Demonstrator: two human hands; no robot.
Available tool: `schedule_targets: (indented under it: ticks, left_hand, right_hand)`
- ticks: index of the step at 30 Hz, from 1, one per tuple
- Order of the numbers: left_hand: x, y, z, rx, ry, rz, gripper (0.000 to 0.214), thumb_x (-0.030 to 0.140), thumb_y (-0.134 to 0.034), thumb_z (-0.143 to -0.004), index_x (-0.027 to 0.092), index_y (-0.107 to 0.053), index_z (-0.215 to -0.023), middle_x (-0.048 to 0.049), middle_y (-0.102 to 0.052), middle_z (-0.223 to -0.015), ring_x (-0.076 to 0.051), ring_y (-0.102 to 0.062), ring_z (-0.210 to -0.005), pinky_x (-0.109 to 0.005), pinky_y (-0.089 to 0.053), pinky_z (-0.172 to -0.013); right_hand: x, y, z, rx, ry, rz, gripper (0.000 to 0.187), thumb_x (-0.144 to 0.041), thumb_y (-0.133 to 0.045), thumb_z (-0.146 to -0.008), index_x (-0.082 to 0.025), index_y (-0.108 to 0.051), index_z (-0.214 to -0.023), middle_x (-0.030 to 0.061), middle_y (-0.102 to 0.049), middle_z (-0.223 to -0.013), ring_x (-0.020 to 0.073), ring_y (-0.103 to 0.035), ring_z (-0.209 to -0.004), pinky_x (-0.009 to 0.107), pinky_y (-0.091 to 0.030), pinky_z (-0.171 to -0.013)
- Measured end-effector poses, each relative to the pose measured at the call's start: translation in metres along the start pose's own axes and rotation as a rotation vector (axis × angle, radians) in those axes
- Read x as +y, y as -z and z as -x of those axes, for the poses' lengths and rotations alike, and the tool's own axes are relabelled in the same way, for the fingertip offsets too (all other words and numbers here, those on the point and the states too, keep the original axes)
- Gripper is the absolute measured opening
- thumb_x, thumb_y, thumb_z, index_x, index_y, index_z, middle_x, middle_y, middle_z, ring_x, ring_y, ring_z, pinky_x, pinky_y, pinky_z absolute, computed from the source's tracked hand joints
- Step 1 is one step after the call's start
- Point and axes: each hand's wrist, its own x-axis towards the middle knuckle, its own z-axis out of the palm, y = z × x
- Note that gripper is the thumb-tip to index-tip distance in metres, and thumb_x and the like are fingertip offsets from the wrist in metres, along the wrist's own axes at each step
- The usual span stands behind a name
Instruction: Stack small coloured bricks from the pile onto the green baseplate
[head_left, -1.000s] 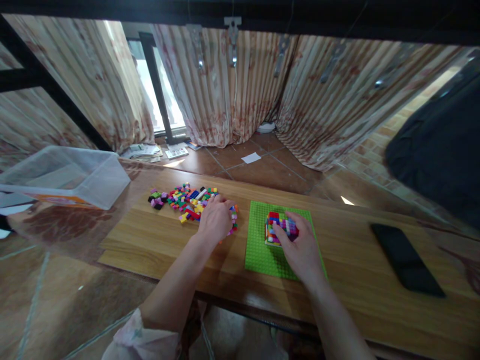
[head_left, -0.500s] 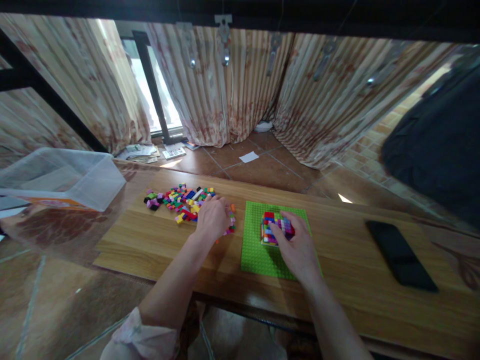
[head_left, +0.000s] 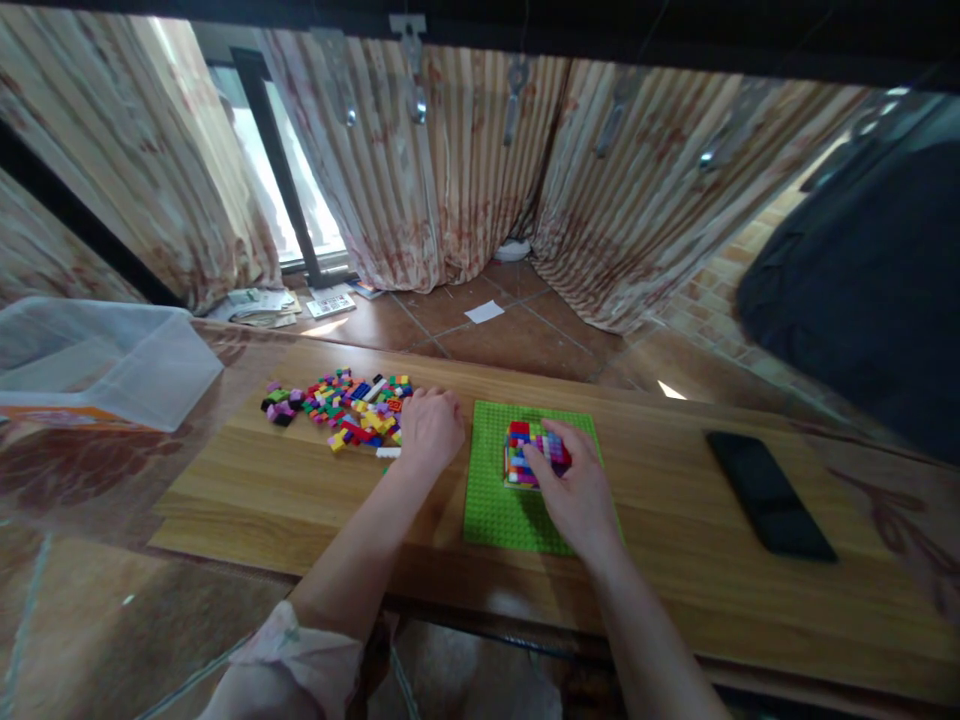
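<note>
Toy building bricks (head_left: 352, 408) in many colours lie loose in a pile on the wooden board. At the pile's right edge is my left hand (head_left: 433, 430), back upward, fingers curled down; its fingertips and anything in them are hidden. A green studded baseplate (head_left: 491, 515) lies right of that hand. On it stands a small block of stacked coloured bricks (head_left: 519, 462). My right hand (head_left: 581, 490) is closed around the block's right side, thumb at the near side and fingers behind. A white brick (head_left: 388, 453) lies at the pile's near edge.
A clear plastic bin (head_left: 142, 365) with an orange band stands at the left. To the right, a black phone (head_left: 769, 495) lies on the wooden board (head_left: 285, 500). Beyond the board are striped curtains (head_left: 450, 180), papers (head_left: 259, 305) on the floor and a dark rounded object (head_left: 862, 270).
My left hand has shifted right relative to the pile, uncovering the white brick and others. My right hand stays on the brick block. The whole view has swung slightly right.
</note>
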Motion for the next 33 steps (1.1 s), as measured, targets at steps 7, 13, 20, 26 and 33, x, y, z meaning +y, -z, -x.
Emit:
schedule_targets:
  ticks: [7,13,20,26,33]
  left_hand:
    - [0.017,0.013,0.011,-0.013,-0.091,0.801,0.019,0.019,-0.054,-0.085,0.02,-0.073,-0.087,-0.0028,-0.073,-0.085,-0.015,-0.066,-0.077,-0.027,-0.052,-0.072]
    - [0.034,0.014,0.028,-0.103,-0.145,0.901,0.015,0.017,-0.057,-0.086,0.02,-0.072,-0.086,-0.0024,-0.072,-0.082,-0.015,-0.066,-0.079,-0.027,-0.054,-0.075]
    - [0.037,0.012,0.031,-0.033,-0.241,0.786,0.017,0.015,-0.056,-0.087,0.021,-0.073,-0.088,-0.0022,-0.073,-0.088,-0.015,-0.065,-0.083,-0.028,-0.052,-0.081]
    - [0.041,0.006,0.033,-0.037,-0.243,0.803,0.018,0.016,-0.057,-0.087,0.022,-0.074,-0.083,-0.0019,-0.074,-0.085,-0.015,-0.067,-0.08,-0.028,-0.053,-0.077]
    - [0.045,0.004,0.034,-0.027,-0.206,0.841,0.017,0.016,-0.06,-0.085,0.022,-0.074,-0.08,-0.0027,-0.073,-0.084,-0.015,-0.067,-0.079,-0.028,-0.054,-0.077]
  right_hand:
    - [0.004,0.004,-0.003,0.06,-0.075,-0.096,0.036,-0.045,-0.06,-0.083,-0.02,-0.067,-0.108,0.0118,-0.065,-0.113,0.0264,-0.06,-0.107,0.049,-0.046,-0.097]
    - [0.009,0.002,-0.007,0.071,-0.156,-0.191,0.036,-0.044,-0.061,-0.082,-0.018,-0.068,-0.107,0.0118,-0.067,-0.11,0.026,-0.063,-0.103,0.047,-0.05,-0.091]
    - [0.006,0.003,-0.007,0.076,-0.148,-0.194,0.035,-0.042,-0.061,-0.082,-0.017,-0.068,-0.106,0.0121,-0.068,-0.11,0.0255,-0.063,-0.102,0.046,-0.05,-0.093]
    - [0.007,0.003,-0.007,0.071,-0.14,-0.177,0.035,-0.042,-0.059,-0.083,-0.018,-0.068,-0.107,0.0119,-0.069,-0.109,0.0258,-0.064,-0.102,0.046,-0.049,-0.093]
    - [0.006,0.003,-0.006,0.091,-0.11,-0.146,0.032,-0.042,-0.058,-0.083,-0.021,-0.069,-0.106,0.0099,-0.069,-0.108,0.0252,-0.064,-0.101,0.046,-0.05,-0.092]
